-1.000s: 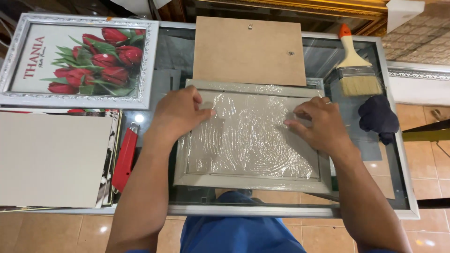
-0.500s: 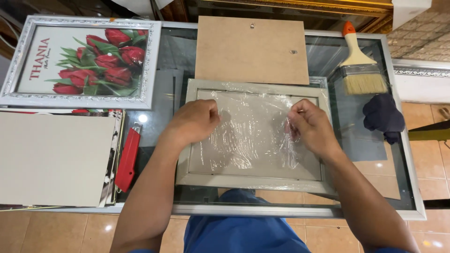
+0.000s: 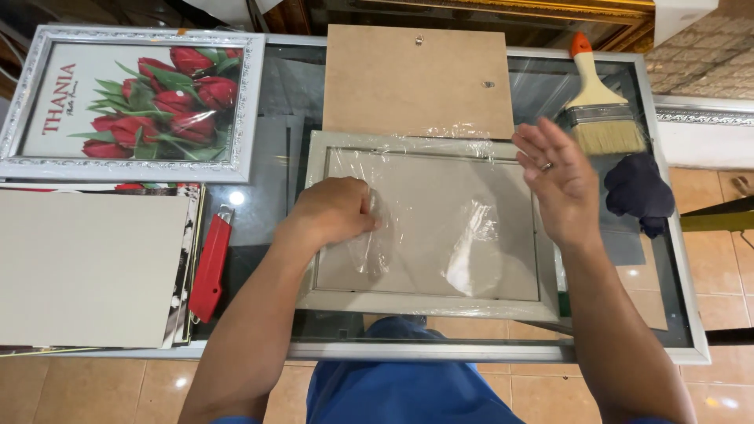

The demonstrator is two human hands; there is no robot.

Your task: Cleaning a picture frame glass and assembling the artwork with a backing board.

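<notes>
Flat on the glass table [image 3: 667, 314] lay a grey picture frame [image 3: 428, 302] under clear plastic wrap [image 3: 471, 251]. Pinching the wrap, the left hand [image 3: 334, 212] pressed down, holding the frame steady. Above the frame's right side, the right hand [image 3: 559, 180] hovered open, holding nothing.

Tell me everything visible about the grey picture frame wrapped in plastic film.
The grey picture frame is rectangular and lies flat on the glass table, near its front edge. Clear, wrinkled plastic film covers it. Its inner panel looks plain grey-brown. The left hand presses on the film at its left side; the right hand hovers open above its right edge.
</notes>
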